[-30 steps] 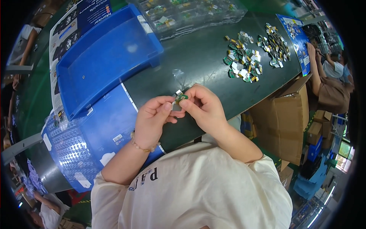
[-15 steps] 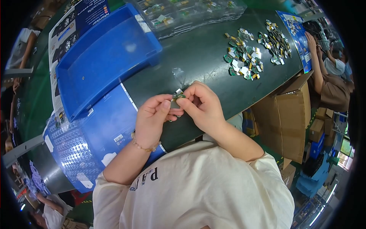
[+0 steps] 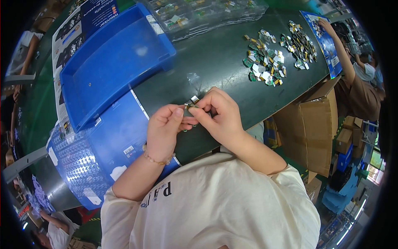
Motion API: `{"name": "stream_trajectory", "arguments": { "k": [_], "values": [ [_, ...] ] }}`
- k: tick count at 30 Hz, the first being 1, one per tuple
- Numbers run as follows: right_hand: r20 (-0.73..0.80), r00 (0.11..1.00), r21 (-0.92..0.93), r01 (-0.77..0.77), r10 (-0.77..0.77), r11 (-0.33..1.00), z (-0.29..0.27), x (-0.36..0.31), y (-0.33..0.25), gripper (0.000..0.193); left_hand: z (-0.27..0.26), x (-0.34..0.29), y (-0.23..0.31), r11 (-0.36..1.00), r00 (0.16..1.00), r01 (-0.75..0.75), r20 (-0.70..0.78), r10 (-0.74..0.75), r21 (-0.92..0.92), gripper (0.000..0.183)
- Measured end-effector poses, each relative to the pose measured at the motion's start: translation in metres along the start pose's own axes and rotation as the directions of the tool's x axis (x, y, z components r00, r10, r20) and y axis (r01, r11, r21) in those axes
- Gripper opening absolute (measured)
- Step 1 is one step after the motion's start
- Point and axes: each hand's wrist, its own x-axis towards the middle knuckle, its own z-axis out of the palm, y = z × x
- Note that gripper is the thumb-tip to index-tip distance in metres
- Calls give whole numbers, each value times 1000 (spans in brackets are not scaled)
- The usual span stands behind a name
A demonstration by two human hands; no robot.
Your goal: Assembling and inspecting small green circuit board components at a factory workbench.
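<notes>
A small green circuit board (image 3: 189,105) with a pale square tab (image 3: 195,99) is held between my two hands above the dark green table. My right hand (image 3: 224,114) pinches it between thumb and bent forefinger. My left hand (image 3: 163,126) is closed around its near left side, thumb on top and fingers curled beneath. Small bits show under the left fingers, too hidden to name. A scrap of clear film (image 3: 193,79) lies on the table just beyond my hands.
A blue plastic bin (image 3: 112,62) stands to the left, with a clear blister tray (image 3: 81,162) nearer me. Stacked clear trays of boards (image 3: 207,18) sit at the back. Two board piles (image 3: 265,62) lie right. Beyond the cardboard box (image 3: 306,137), a co-worker's arm (image 3: 344,54) reaches over a blue sheet.
The small circuit board has tilted between my fingers, now showing more edge-on, and my right thumb has shifted slightly left. The co-worker's hand has moved farther over the blue sheet.
</notes>
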Motion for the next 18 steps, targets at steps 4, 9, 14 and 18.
{"name": "stream_trajectory", "arguments": {
  "k": [4, 9, 14, 18],
  "values": [
    [-13, 1000, -17, 6, -7, 1000, -4, 1, -4, 18, 5, -4, 0, 991, 992, -125, -7, 125, 46, 12],
    [92, 992, 89, -94, 86, 992, -11, 4, -6, 19, 0, -4, -2, 982, 983, -179, 59, 175, 64, 13],
    [214, 949, 210, -277, 232, 938, -15, 4, -4, 26, 5, -5, 0, 967, 962, -253, 113, 250, 15, 10],
    [208, 972, 112, -134, 109, 985, -17, 8, -7, 29, 3, -8, -1, 971, 970, -234, 78, 229, 55, 9]
  ]
}}
